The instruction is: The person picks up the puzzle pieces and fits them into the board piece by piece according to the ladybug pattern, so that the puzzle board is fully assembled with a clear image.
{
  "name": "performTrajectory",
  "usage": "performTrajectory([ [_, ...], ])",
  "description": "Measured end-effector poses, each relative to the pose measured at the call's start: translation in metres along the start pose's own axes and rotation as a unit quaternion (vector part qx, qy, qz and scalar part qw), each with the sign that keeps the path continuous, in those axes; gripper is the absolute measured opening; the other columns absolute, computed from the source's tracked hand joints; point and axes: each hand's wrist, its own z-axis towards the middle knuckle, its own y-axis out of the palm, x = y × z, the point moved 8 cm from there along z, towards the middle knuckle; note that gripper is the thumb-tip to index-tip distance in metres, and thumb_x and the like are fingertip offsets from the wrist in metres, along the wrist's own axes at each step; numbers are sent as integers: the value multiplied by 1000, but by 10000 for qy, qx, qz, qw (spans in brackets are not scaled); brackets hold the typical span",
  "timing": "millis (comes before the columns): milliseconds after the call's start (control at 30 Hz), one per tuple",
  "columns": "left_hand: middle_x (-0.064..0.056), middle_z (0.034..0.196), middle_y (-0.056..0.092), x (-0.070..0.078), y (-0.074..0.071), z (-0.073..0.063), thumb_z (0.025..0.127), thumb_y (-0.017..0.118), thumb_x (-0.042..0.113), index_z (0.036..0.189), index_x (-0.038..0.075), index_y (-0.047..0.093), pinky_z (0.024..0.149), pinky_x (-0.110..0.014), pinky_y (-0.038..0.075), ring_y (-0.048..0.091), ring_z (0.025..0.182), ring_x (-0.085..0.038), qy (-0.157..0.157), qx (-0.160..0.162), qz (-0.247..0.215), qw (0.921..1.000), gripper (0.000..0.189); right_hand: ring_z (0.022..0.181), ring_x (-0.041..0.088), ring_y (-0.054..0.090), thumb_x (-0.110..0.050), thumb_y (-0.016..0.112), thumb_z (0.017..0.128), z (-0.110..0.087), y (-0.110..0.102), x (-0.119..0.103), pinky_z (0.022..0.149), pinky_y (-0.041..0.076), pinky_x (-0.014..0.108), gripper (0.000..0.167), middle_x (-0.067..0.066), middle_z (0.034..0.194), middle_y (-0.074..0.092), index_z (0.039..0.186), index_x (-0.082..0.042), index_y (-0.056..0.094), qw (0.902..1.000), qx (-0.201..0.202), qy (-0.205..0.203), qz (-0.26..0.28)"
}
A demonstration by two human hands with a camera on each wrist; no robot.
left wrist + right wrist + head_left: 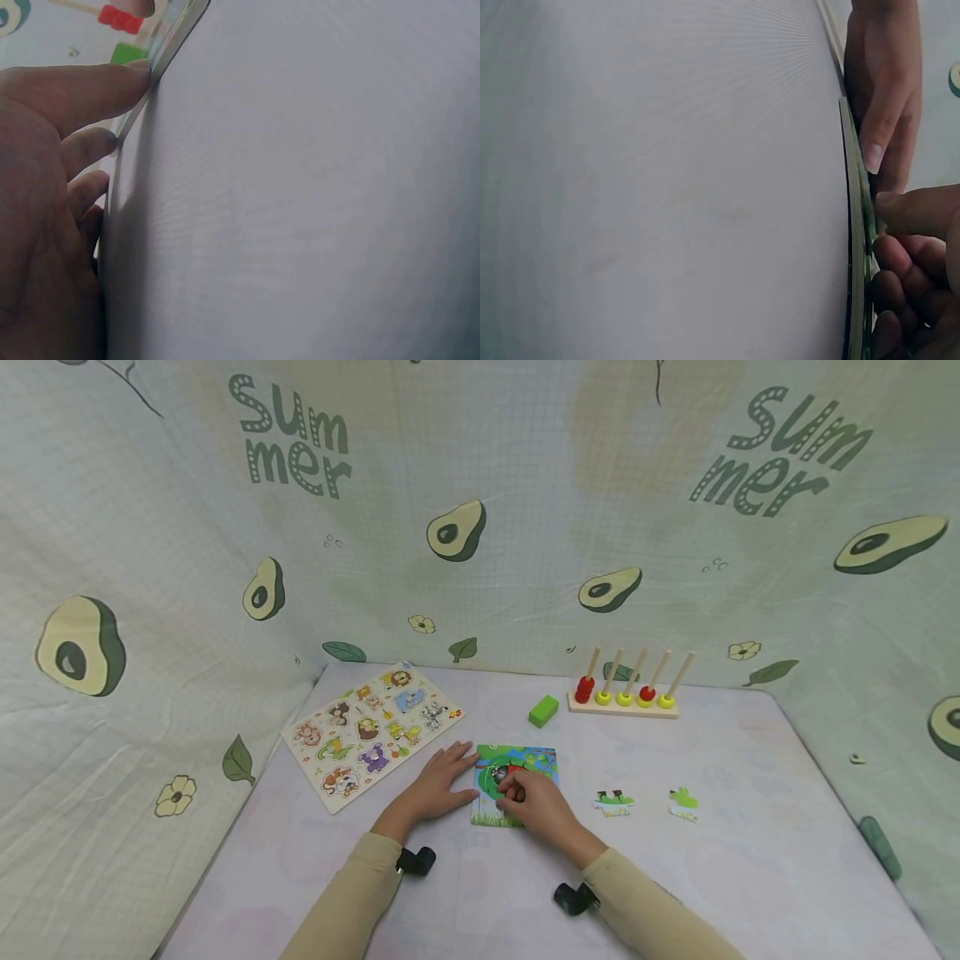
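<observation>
A square ladybug jigsaw puzzle lies flat on the table between the two hands, its right part partly covered. My left hand rests at its left side with fingers extended; the thumb touches the board's edge in the left wrist view. Over the middle of the puzzle my right hand bends its fingers down, thumb and fingertips at the surface. Whether a piece is between them is hidden. In the right wrist view its fingers are bent close to the board. Two loose puzzle pieces, one wide and one small, lie to the right.
A wooden animal peg board lies at the back left. Behind the puzzle is a green block. A bead abacus with upright rods stands at the back right. Printed cloth walls border the table.
</observation>
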Motion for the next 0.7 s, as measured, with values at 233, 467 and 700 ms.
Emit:
performTrajectory([
  [233,-8,168,25,-2,2,1,100,62,42,157,14,40,128,-48,7,13,156,-29,-9,1,3,10000,68,93,14,60,-21,81,88,-3,2,-4,82,55,35,29,-2,103,66,114,-11,73,9991,-145,-226,-337],
  [467,-7,168,24,-3,3,2,100,61,44,158,15,39,128,-48,8,13,156,-28,-29,6,110,9999,69,116,28,55,-25,80,89,-5,8,-12,99,51,48,40,9,122,62,125,-8,73,9924,-409,-561,-1011],
  [700,-8,167,25,0,1,2,100,61,44,157,14,40,128,-48,8,13,156,-29,-19,27,59,10000,68,117,30,55,-24,81,89,-2,7,-15,101,50,50,36,11,123,61,121,-11,75,9922,-476,-540,-1014],
])
